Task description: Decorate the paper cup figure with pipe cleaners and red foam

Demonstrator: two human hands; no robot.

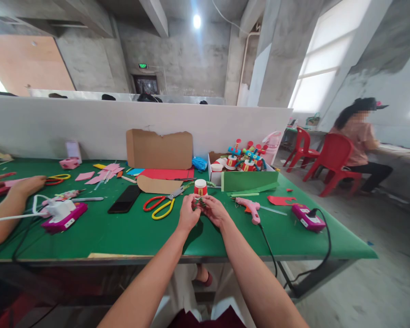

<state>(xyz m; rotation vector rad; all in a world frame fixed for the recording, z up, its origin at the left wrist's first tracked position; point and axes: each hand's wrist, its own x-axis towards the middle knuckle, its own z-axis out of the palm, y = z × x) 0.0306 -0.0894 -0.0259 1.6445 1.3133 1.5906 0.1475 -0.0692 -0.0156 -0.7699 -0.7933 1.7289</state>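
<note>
My left hand [189, 213] and my right hand [214, 211] meet above the green table [205, 241], fingers pinched together. Between the fingertips is a small green-striped piece [201, 202], partly hidden, which looks like a coiled strip. Just behind them stands a small red cup-shaped piece [200, 186] with a white top. A green-striped coiled strip [188, 185] lies beside it on the left. To the left of my left hand are scissors [164, 202] with one red and one yellow handle, blades pointing at the cup.
A pink glue gun [250, 208] and purple power strip [308, 217] lie right; a black phone [125, 199] and another power strip [64, 218] left. Behind stands a box [249, 175] of colourful figures. A co-worker's arm [10, 205] reaches in left; a seated person [357, 141] is far right.
</note>
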